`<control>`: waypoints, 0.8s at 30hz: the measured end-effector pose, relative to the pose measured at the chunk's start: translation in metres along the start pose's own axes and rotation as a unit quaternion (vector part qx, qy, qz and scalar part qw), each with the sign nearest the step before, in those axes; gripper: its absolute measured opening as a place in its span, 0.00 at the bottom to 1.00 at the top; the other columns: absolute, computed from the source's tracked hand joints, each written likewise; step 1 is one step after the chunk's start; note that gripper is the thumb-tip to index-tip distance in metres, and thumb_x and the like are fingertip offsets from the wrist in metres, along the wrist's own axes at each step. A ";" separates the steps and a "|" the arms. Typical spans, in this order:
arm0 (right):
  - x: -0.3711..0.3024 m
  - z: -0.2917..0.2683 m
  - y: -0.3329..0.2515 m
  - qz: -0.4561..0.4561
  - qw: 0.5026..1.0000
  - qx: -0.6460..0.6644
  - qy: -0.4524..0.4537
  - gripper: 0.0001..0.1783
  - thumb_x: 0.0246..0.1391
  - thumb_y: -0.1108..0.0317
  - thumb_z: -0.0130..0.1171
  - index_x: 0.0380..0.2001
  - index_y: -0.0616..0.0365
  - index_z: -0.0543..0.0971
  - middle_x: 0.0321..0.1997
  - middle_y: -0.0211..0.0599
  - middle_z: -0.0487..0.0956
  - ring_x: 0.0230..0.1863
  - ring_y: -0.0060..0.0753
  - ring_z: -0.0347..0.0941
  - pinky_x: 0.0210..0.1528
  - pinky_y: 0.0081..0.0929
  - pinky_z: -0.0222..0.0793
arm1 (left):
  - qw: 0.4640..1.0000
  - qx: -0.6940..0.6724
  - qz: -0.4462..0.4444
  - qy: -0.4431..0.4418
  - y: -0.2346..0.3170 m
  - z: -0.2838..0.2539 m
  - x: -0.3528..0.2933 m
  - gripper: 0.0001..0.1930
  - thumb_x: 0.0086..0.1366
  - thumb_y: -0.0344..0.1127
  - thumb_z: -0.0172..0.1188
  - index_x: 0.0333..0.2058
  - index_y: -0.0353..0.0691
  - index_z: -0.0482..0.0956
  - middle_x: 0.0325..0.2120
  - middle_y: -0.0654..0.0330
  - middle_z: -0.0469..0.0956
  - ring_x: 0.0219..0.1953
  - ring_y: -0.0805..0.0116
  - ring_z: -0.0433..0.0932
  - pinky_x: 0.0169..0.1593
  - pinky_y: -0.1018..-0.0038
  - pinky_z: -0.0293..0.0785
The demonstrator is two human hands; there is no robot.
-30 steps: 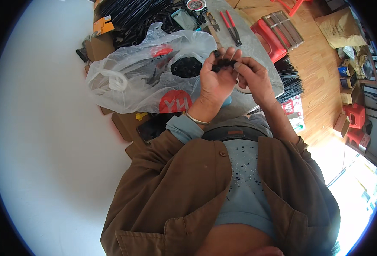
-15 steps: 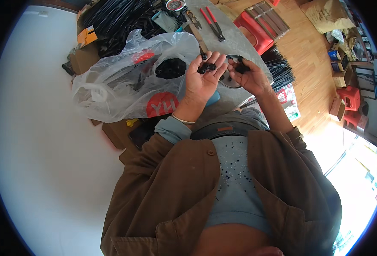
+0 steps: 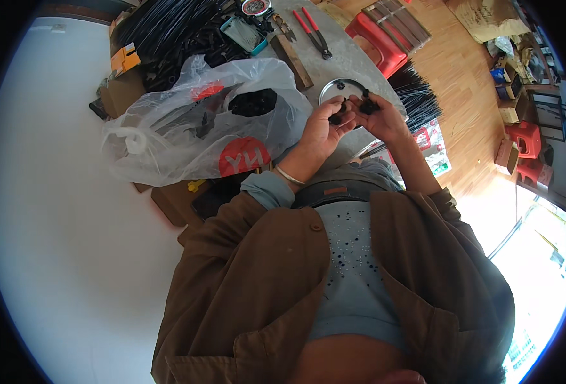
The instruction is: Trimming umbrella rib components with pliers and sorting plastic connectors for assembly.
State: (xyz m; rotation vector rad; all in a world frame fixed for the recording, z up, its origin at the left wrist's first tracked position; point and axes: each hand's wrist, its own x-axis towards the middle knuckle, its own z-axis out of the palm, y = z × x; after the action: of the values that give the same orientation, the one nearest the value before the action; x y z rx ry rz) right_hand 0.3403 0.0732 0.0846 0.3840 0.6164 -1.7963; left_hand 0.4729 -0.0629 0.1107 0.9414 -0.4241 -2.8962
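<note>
My left hand (image 3: 325, 128), with a bracelet at its wrist, curls its fingers round a few small black parts (image 3: 335, 119). Close beside it, my right hand (image 3: 383, 120) grips more small black parts (image 3: 368, 105) between thumb and fingers; their exact kind is too small to tell. The fingertips of the two hands nearly meet. Beneath them lies a round, shiny metal dish (image 3: 326, 93), partly hidden by the hands, with a black piece (image 3: 341, 85) inside. Left of the hands, a clear plastic bag (image 3: 168, 137) with red print gapes over a heap of black parts (image 3: 252, 102).
On the grey table (image 3: 353, 64) lie a wooden block (image 3: 292, 61), red-handled pliers (image 3: 313, 33), snips (image 3: 283, 27) and a teal-edged tray (image 3: 244, 35). Bundled black rods (image 3: 161, 32) fill the far left. A red stool (image 3: 376, 43) stands beyond the table's right edge.
My left hand has moved right, beside my right hand, and its open palm has curled round the black parts. The bag's opening and the wooden block are now less covered.
</note>
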 end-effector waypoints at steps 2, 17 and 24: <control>0.001 -0.008 0.001 -0.004 1.000 0.004 0.018 0.17 0.61 0.66 0.45 0.47 0.70 0.67 0.49 0.52 0.74 0.51 0.51 0.71 0.56 0.45 0.69 | 0.999 0.017 -0.006 0.050 -0.008 0.000 0.009 0.09 0.62 0.31 0.53 0.42 0.40 0.74 0.35 0.57 0.78 0.36 0.65 0.78 0.46 0.63 0.74; 0.017 -0.002 0.018 -0.136 0.905 -0.372 0.154 0.26 0.57 0.66 0.50 0.57 0.68 0.65 0.41 0.40 0.76 0.38 0.29 0.75 0.37 0.26 0.74 | 0.961 0.238 0.112 0.086 -0.021 0.023 0.026 0.14 0.64 0.46 0.55 0.38 0.42 0.72 0.32 0.63 0.74 0.35 0.73 0.73 0.38 0.73 0.71; 0.000 0.015 0.019 -0.112 0.899 -0.397 0.144 0.27 0.57 0.65 0.52 0.56 0.68 0.64 0.44 0.43 0.75 0.42 0.34 0.76 0.37 0.26 0.75 | 0.763 0.533 0.361 0.066 0.058 0.038 -0.058 0.10 0.62 0.33 0.57 0.37 0.34 0.80 0.27 0.62 0.80 0.31 0.78 0.76 0.34 0.78 0.73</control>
State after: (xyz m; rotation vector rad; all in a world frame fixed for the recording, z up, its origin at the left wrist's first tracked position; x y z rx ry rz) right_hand 0.3589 0.0603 0.0927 0.0068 1.5802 -1.5402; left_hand 0.4966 -0.1011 0.1898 0.7336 -1.9866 -1.7010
